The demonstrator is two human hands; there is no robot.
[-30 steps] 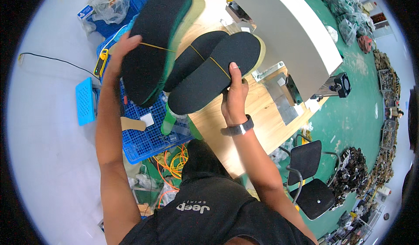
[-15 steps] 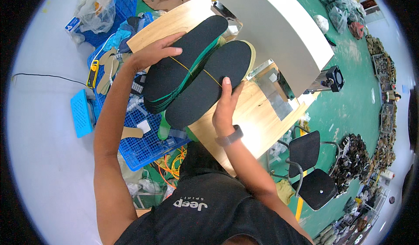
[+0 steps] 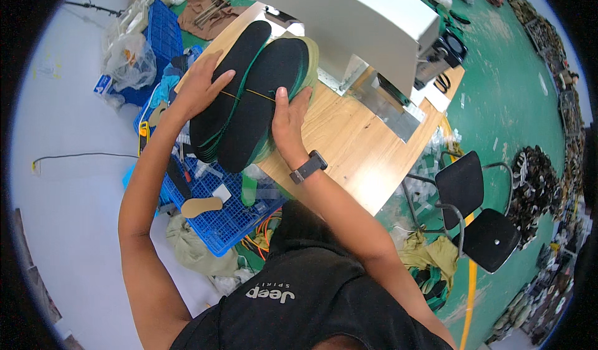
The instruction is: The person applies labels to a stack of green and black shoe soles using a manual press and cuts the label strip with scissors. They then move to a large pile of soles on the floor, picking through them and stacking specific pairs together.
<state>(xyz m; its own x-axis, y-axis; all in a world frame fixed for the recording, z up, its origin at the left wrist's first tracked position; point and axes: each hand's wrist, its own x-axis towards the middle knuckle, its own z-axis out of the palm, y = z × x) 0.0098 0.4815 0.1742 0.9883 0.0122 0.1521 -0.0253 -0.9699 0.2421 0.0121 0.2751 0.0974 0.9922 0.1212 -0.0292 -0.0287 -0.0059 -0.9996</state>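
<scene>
Between my hands is a bundle of black shoe insoles (image 3: 268, 82) with green and pale yellow edges, in two stacks side by side. A thin yellow band (image 3: 258, 95) crosses them both. My left hand (image 3: 198, 89) grips the left stack's outer side, thumb on top. The right hand (image 3: 289, 122) clasps the right stack's outer side, its thumb lying over the top insole. Most of the fingertips are hidden by the stacks. The bundle is over the left part of the wooden table (image 3: 336, 157), its near end above a blue crate (image 3: 218, 228).
A white machine housing (image 3: 349, 26) stands on the table's far side, with a metal plate (image 3: 389, 110) before it and scissors (image 3: 442, 83) to its right. A tan insole (image 3: 202, 207) lies on the blue crate. A black chair (image 3: 461, 188) stands at the right.
Both hands and the insole bundle have shifted left in the picture. The bundle is turned, so the right stack's layered outer edge shows more. The surroundings have shifted as the view moved.
</scene>
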